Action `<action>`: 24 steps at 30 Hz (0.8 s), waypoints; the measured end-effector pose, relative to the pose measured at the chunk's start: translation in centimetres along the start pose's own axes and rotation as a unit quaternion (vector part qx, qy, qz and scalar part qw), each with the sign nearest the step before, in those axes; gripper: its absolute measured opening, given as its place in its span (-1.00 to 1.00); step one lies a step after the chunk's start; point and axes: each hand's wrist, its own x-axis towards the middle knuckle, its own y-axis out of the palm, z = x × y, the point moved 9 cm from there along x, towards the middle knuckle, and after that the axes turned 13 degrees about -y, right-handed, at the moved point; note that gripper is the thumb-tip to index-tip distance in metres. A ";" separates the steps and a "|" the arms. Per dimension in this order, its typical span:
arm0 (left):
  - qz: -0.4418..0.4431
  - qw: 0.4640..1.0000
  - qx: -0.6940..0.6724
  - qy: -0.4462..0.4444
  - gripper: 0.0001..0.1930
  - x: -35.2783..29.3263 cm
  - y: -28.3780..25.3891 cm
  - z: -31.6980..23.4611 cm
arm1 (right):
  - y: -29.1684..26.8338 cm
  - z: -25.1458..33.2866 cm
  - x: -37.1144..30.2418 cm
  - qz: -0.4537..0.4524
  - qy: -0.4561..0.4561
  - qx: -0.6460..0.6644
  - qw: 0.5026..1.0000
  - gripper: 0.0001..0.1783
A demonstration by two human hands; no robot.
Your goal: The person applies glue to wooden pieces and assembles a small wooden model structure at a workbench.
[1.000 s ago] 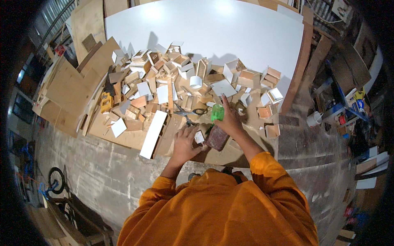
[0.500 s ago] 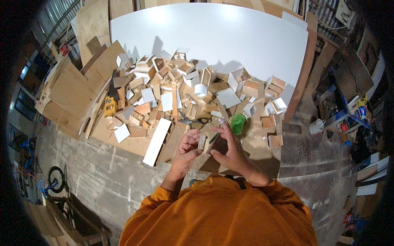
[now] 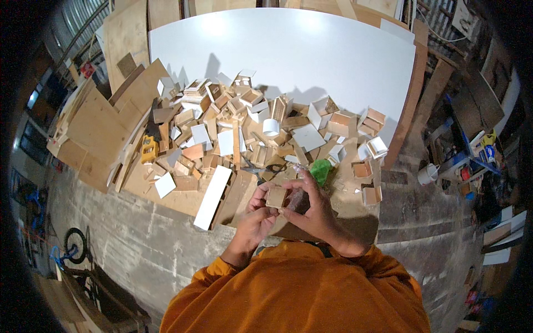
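A small light-brown wooden piece [image 3: 276,196], box-like in shape, is gripped in the fingers of my left hand [image 3: 256,216]. My right hand [image 3: 316,217] is close beside it, its thumb at the piece's lower corner. A clear plastic object [image 3: 300,201] shows under the curled right fingers; its kind I cannot make out. Just beyond that hand lies a crumpled-looking green translucent thing [image 3: 321,171]. Dark-handled scissors [image 3: 272,168] lie on the work surface ahead of my hands.
A heap of small wooden boxes [image 3: 250,96] and offcuts covers the surface, with a white cylinder [image 3: 271,127] among them. A long white board [image 3: 214,197] lies left of my hands. A yellow tool [image 3: 149,149] is at the left; a large white panel [image 3: 283,50] stands behind.
The wooden piece has turned so its broad face shows. My right hand has moved closer to it, and the slim dark-green part between the hands is no longer visible.
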 end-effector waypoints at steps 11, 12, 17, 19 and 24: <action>-0.043 0.980 0.191 0.037 -0.38 -0.8 -0.5 -2.6 | 0.3 -0.5 -0.8 0.028 0.094 0.187 0.977 -0.13; -0.030 0.986 0.152 0.055 -0.36 -0.9 -0.2 -2.7 | 1.0 -0.7 -0.9 0.025 0.099 0.275 0.956 -0.15; -0.022 0.988 0.144 0.054 -0.33 -1.1 -0.1 -2.0 | 2.8 -0.3 -1.5 0.002 0.194 0.516 0.834 -0.19; -0.025 0.987 0.148 0.063 -0.34 -1.2 -0.1 -2.0 | 2.6 -0.4 -2.0 0.005 0.180 0.469 0.865 -0.20; -0.073 0.976 0.188 0.080 -0.37 -1.6 0.2 -2.2 | 2.5 -0.1 -2.3 0.044 0.058 0.259 0.963 -0.14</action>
